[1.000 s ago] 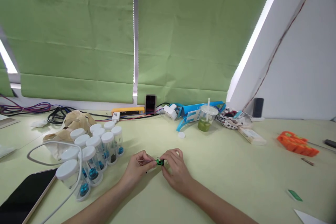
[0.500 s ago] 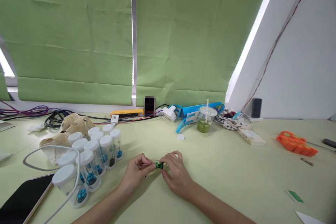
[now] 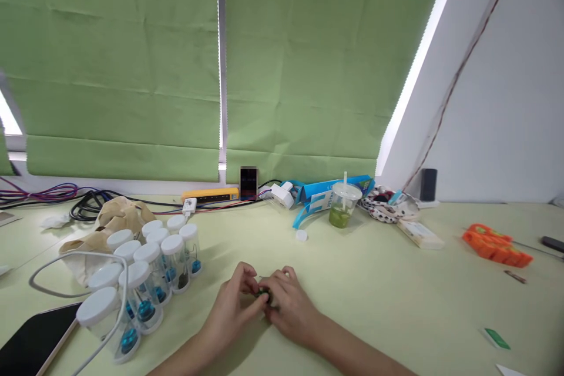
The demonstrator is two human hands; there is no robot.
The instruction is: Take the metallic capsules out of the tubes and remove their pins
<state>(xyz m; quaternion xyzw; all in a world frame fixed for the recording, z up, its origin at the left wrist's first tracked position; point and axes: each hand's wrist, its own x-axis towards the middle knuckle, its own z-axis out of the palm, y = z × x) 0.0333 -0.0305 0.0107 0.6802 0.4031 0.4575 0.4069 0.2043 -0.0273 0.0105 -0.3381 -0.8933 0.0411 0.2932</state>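
With left hand (image 3: pixel 227 311) and right hand (image 3: pixel 291 308) close together, pinching a small dark green piece (image 3: pixel 263 294), mostly hidden within the grip, over the pale table (image 3: pixel 374 311). Flanked at left by white-capped tubes (image 3: pixel 147 289), with a small white disc (image 3: pixel 301 235) and a lidded drink cup (image 3: pixel 339 217) farther back.

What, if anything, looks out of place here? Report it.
A loose white disc, probably a cap, lies alone near the drink cup; it looks odd because the clear vials all appear capped. No spill shows. The small dark piece between the left hand and right hand is too hidden to judge.
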